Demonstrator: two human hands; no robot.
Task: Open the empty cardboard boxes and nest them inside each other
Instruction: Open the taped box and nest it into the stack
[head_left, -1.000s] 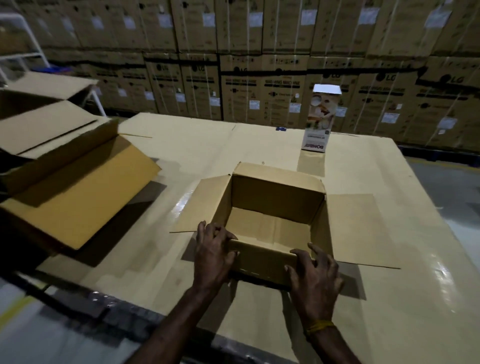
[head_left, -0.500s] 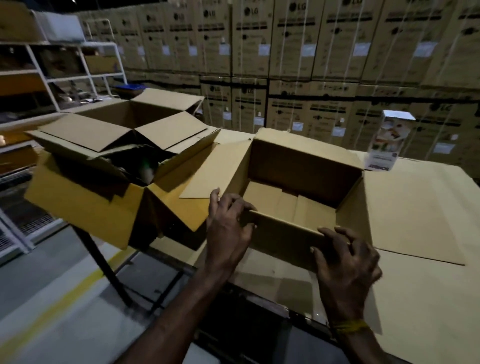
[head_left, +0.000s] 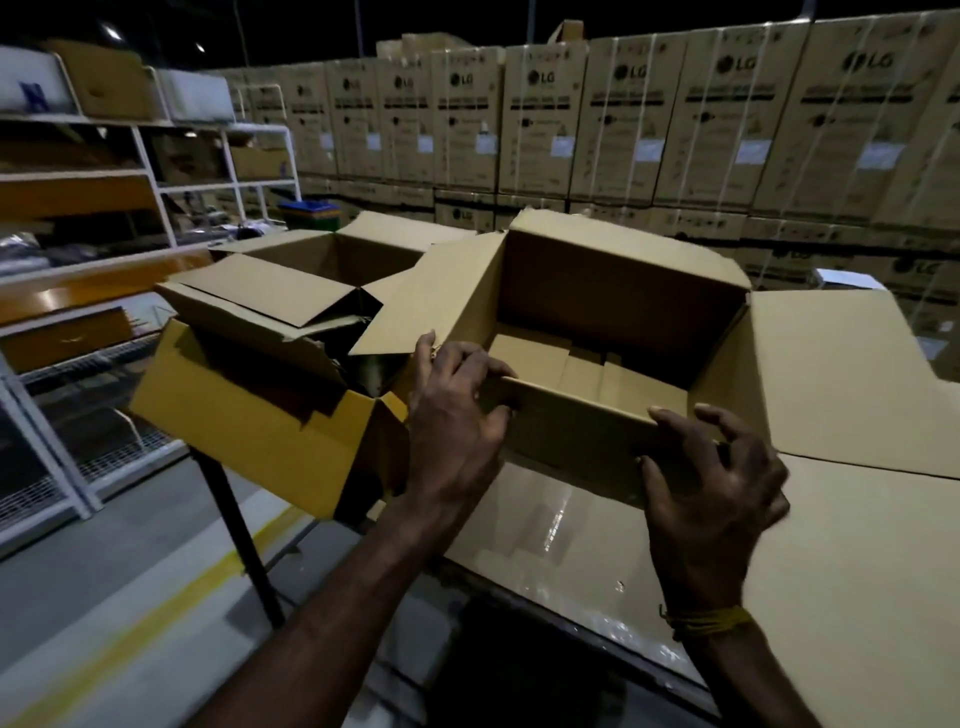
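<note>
Closest to me, the person's two bare forearms are reaching forward over the near edge of the table, whose top is covered in brown cardboard sheeting. A yellow band is sitting around the right wrist. The right hand is grasping the near wall of the open box, fingers curled over the rim and thumb pressing the outside face. The left hand is gripping the same box at its near left corner, fingers hooked over the top edge beside the left flap.

That box is standing upright with all four flaps folded outward, the right flap lying flat on the table. I can see nothing inside it but its folded bottom panels. There is no printing on it that I can read.

Just to its left, the larger box is overhanging the table's edge, its flaps partly folded in and another opened box nesting in it. The two boxes are touching or nearly so; I cannot tell which.

Farther left, white shelving is holding cartons and bundles. Along the back, a wall of stacked cartons is showing the LG logo again and again, each with a white label too small to read.
</note>
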